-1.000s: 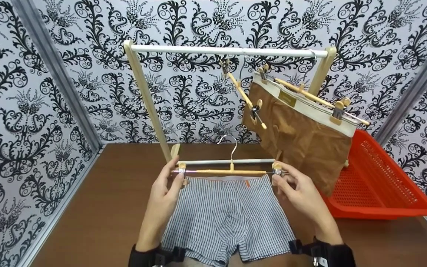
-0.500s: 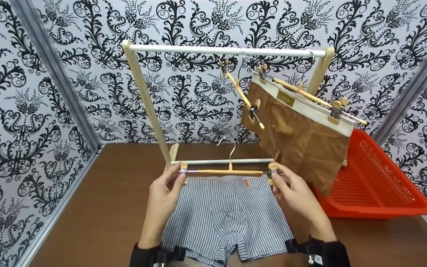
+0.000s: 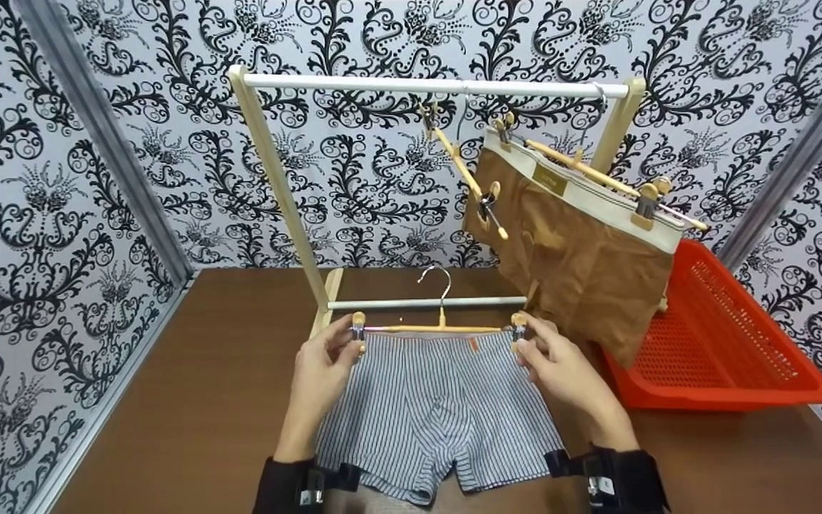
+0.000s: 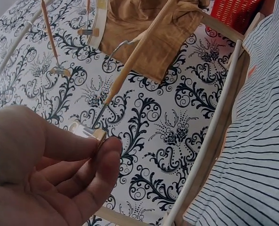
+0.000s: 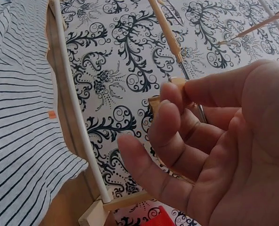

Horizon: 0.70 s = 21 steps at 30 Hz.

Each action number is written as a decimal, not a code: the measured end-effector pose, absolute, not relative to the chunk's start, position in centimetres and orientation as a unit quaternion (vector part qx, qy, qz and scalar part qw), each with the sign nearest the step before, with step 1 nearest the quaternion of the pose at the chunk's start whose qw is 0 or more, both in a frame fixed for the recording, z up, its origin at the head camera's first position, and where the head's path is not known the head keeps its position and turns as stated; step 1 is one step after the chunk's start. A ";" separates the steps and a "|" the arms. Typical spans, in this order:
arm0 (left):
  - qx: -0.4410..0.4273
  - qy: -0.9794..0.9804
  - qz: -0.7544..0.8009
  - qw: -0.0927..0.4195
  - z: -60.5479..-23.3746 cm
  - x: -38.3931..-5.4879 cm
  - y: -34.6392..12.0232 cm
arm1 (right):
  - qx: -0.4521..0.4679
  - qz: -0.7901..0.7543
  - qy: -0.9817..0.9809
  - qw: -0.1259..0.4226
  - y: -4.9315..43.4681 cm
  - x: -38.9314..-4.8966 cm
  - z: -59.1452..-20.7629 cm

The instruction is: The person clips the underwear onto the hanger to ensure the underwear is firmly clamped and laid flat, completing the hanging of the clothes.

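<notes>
The hanger (image 3: 442, 323), in the head view, lines the far edge of the striped shorts (image 3: 432, 400); its long axis runs left to right, its hook pointing away from them. At the shorts' far corners, the left hand (image 3: 322, 370) pinches the left clip (image 3: 359, 323), the right hand (image 3: 559, 363) the right clip (image 3: 519, 328).

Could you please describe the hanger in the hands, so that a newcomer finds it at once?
Find the rack and look below its top bar. The left hand and right hand hold the hanger by its clips. Unlike the two other hangers, its hook is off that bar.
</notes>
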<state>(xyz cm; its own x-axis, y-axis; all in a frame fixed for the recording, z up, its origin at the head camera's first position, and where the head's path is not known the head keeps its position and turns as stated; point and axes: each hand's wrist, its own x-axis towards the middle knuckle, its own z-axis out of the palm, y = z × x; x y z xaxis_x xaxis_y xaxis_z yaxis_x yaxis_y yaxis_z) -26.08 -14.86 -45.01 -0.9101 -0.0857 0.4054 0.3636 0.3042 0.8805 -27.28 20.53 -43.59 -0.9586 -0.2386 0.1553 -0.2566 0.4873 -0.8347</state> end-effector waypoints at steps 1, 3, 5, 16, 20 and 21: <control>-0.085 -0.775 -0.597 0.187 -45.0 -26.2 -14.8 | 0.144 0.485 -0.863 0.012 20.6 -27.4 -43.6; -0.078 -0.756 -0.626 0.177 -45.1 -26.4 -14.7 | 0.145 0.485 -0.862 0.020 20.6 -27.6 -43.6; -0.071 -0.741 -0.646 0.169 -45.2 -26.6 -14.6 | 0.145 0.487 -0.861 0.024 20.5 -27.9 -43.7; -0.043 -0.715 -0.688 0.116 -45.9 -29.2 -14.8 | 0.123 0.551 -0.825 -0.020 20.1 -31.3 -45.5; -0.007 -0.699 -0.710 0.079 -46.2 -30.6 -14.7 | 0.098 0.551 -0.828 -0.036 19.8 -32.6 -46.0; 0.000 -0.701 -0.709 0.073 -46.3 -30.9 -14.7 | 0.090 0.549 -0.830 -0.038 19.7 -32.9 -46.2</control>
